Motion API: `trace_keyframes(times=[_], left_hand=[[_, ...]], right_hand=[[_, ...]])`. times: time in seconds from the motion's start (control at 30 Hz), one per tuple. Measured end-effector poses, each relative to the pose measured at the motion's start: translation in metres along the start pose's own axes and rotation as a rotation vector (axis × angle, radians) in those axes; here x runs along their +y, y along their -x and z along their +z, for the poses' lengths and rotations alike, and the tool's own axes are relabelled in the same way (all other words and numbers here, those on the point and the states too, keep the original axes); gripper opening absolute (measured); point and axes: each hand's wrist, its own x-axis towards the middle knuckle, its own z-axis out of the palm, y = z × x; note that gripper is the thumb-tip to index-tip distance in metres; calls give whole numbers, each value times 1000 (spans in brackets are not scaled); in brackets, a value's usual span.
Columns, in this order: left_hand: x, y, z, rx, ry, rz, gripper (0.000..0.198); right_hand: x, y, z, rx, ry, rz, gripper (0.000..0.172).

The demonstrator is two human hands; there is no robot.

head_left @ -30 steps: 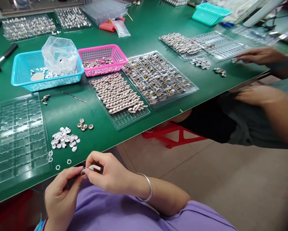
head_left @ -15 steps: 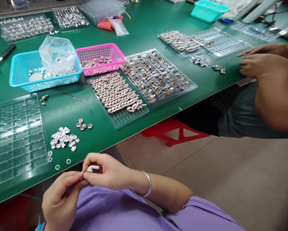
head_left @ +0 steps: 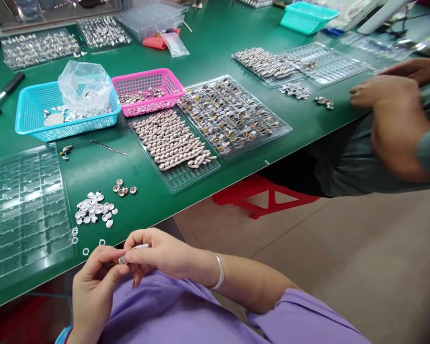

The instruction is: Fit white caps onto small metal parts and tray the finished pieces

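Green table [head_left: 236, 33] ahead; left hand [head_left: 93, 291] and right hand [head_left: 160, 255] both pinching small white part [head_left: 140, 247] above lap.

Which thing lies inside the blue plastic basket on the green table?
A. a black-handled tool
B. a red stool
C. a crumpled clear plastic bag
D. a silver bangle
C: the crumpled clear plastic bag sits inside the blue plastic basket, beside small white parts, left of the pink basket.

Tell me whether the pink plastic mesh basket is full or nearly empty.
Nearly empty: the pink plastic mesh basket holds only a thin scatter of small metallic rings across its floor, with its mesh walls bare above them.
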Motion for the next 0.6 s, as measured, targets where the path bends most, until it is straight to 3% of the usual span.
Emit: trace_keyframes(times=[0.33,0.6], left_hand=[[-8,2,-2,-12,156,-59,11],[3,2,-2,-3,-142,187,13]], right_hand=[[5,-1,-1,-64,-79,39,36],[7,3,-2,-81,-96,30,41]])
